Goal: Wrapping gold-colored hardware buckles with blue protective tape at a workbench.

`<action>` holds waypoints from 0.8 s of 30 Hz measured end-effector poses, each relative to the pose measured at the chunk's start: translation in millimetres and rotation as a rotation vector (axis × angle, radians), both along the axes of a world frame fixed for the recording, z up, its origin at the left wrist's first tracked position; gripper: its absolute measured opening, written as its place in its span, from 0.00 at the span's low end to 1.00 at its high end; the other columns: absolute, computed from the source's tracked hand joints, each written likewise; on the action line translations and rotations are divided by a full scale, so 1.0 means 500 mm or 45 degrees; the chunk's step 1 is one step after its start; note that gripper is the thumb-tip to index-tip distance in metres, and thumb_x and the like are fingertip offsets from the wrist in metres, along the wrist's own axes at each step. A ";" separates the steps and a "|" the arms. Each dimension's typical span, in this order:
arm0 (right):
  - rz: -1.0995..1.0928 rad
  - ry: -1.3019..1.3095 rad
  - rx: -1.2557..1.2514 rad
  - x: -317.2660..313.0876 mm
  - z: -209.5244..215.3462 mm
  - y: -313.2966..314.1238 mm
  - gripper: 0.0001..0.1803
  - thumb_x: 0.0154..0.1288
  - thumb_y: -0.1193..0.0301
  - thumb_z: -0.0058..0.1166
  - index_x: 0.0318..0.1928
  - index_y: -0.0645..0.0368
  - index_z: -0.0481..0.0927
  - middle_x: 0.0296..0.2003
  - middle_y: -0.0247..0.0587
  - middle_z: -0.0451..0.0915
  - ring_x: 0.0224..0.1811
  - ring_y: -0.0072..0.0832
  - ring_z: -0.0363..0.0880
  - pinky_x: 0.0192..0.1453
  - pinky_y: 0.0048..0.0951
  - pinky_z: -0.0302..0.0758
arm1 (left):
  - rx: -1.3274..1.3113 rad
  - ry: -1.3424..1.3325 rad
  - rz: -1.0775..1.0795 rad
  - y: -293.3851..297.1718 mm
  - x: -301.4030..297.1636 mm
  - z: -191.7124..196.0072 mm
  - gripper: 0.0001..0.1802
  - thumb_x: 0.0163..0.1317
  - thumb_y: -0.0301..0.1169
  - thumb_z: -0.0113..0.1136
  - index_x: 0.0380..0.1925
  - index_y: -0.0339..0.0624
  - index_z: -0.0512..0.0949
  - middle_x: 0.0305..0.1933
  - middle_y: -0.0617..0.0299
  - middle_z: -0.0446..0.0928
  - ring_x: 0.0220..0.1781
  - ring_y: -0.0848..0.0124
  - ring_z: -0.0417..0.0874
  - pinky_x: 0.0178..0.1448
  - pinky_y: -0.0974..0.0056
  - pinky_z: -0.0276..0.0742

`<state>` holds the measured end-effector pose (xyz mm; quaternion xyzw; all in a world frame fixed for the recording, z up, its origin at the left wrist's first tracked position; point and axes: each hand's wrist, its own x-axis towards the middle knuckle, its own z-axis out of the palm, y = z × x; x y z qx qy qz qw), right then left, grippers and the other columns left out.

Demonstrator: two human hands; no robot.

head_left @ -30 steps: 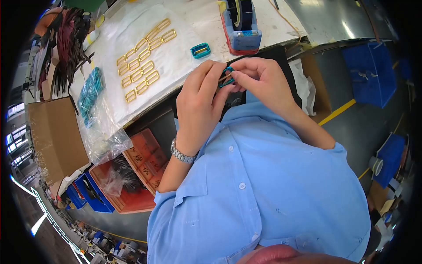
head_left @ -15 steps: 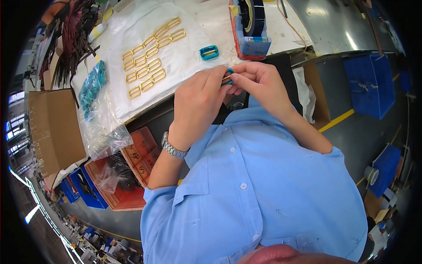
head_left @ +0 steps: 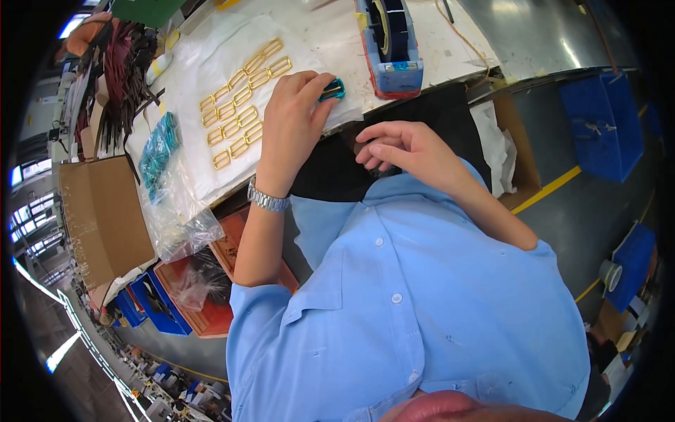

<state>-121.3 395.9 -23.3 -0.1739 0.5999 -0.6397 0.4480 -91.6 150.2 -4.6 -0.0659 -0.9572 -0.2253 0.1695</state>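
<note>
My left hand (head_left: 292,123), with a metal-band watch (head_left: 268,195) on its wrist, reaches over the near right part of the white sheet. Its fingers and thumb close around the left end of a buckle covered in teal film (head_left: 336,89), partly hidden by the hand. Whether a second such buckle is under the fingers, I cannot tell. My right hand (head_left: 415,151) hovers before my body just off the table edge, fingers loosely curled and apart, nothing visible in them. Several gold slide buckles (head_left: 239,98) lie in rows on the sheet, left of my left hand.
A blue and red tape dispenser (head_left: 392,63) stands at the right of the table. On the left lies a clear bag of teal pieces (head_left: 159,151), beside an open cardboard box (head_left: 105,211). Below are a red crate (head_left: 204,320) and blue bins (head_left: 156,302). Another blue bin (head_left: 605,130) stands right.
Both hands were together, working on a teal-filmed buckle. They have parted: my left hand has moved forward and left to the teal buckle on the table; the right has drawn slightly back, now without a buckle.
</note>
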 end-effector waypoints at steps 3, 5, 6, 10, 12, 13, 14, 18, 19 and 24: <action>0.014 0.031 0.008 0.002 0.003 0.003 0.17 0.81 0.70 0.56 0.63 0.65 0.82 0.48 0.42 0.90 0.48 0.23 0.88 0.54 0.27 0.83 | 0.020 -0.030 0.009 -0.004 -0.001 -0.009 0.20 0.63 0.30 0.74 0.56 0.44 0.86 0.52 0.54 0.85 0.55 0.55 0.84 0.58 0.54 0.81; 0.024 0.018 -0.015 0.002 0.012 0.004 0.17 0.81 0.70 0.56 0.62 0.65 0.83 0.48 0.42 0.90 0.49 0.23 0.88 0.54 0.26 0.83 | 0.030 -0.047 0.028 -0.006 0.003 -0.005 0.20 0.63 0.30 0.74 0.56 0.44 0.86 0.52 0.54 0.86 0.54 0.55 0.85 0.58 0.54 0.81; 0.017 0.009 -0.024 0.002 0.018 0.006 0.17 0.80 0.71 0.56 0.62 0.65 0.83 0.48 0.42 0.90 0.49 0.23 0.88 0.55 0.26 0.83 | 0.066 -0.054 0.039 -0.004 0.005 -0.001 0.21 0.63 0.30 0.75 0.57 0.44 0.86 0.51 0.54 0.86 0.54 0.55 0.85 0.58 0.55 0.81; -0.069 0.061 -0.042 0.005 0.051 0.021 0.14 0.80 0.73 0.56 0.59 0.66 0.84 0.45 0.40 0.90 0.47 0.22 0.87 0.55 0.26 0.83 | 0.054 0.090 0.043 -0.019 0.022 0.017 0.22 0.63 0.29 0.73 0.57 0.43 0.83 0.50 0.52 0.85 0.53 0.51 0.84 0.57 0.51 0.80; -0.153 0.127 -0.098 0.002 0.064 0.035 0.14 0.80 0.73 0.56 0.58 0.66 0.84 0.45 0.40 0.90 0.46 0.22 0.87 0.54 0.25 0.82 | -0.024 0.183 0.128 -0.048 0.042 0.028 0.15 0.63 0.27 0.72 0.50 0.41 0.85 0.46 0.53 0.86 0.49 0.51 0.84 0.54 0.52 0.80; -0.242 0.201 -0.146 -0.001 0.073 0.046 0.13 0.80 0.73 0.56 0.58 0.66 0.84 0.44 0.40 0.90 0.46 0.21 0.87 0.53 0.24 0.81 | -0.049 0.170 0.191 -0.071 0.060 0.039 0.11 0.63 0.27 0.72 0.45 0.41 0.85 0.44 0.53 0.86 0.46 0.52 0.85 0.51 0.52 0.80; -0.308 0.316 -0.168 -0.010 0.080 0.056 0.12 0.81 0.73 0.55 0.56 0.65 0.85 0.42 0.38 0.89 0.45 0.20 0.86 0.50 0.23 0.80 | -0.065 0.093 0.267 -0.087 0.075 0.053 0.05 0.64 0.26 0.70 0.38 0.40 0.84 0.39 0.54 0.84 0.42 0.53 0.84 0.47 0.52 0.79; -0.706 0.611 -0.147 -0.057 0.089 0.069 0.12 0.79 0.70 0.60 0.53 0.64 0.86 0.43 0.35 0.86 0.38 0.17 0.79 0.45 0.20 0.76 | -0.363 -0.100 0.198 -0.142 0.128 0.060 0.04 0.66 0.27 0.67 0.36 0.40 0.81 0.35 0.53 0.80 0.41 0.52 0.83 0.45 0.50 0.79; -0.736 0.625 -0.124 -0.078 0.082 0.064 0.12 0.79 0.70 0.60 0.53 0.64 0.86 0.43 0.35 0.86 0.38 0.17 0.79 0.45 0.20 0.76 | -0.444 -0.200 0.166 -0.143 0.133 0.061 0.04 0.66 0.26 0.66 0.36 0.39 0.80 0.36 0.53 0.80 0.41 0.52 0.82 0.46 0.50 0.79; -0.748 0.932 0.127 -0.122 0.058 0.029 0.14 0.72 0.64 0.69 0.47 0.60 0.84 0.47 0.32 0.81 0.36 0.16 0.78 0.41 0.22 0.74 | -0.555 -0.183 0.091 -0.149 0.129 0.042 0.06 0.65 0.26 0.66 0.36 0.39 0.78 0.37 0.53 0.79 0.42 0.52 0.82 0.47 0.49 0.79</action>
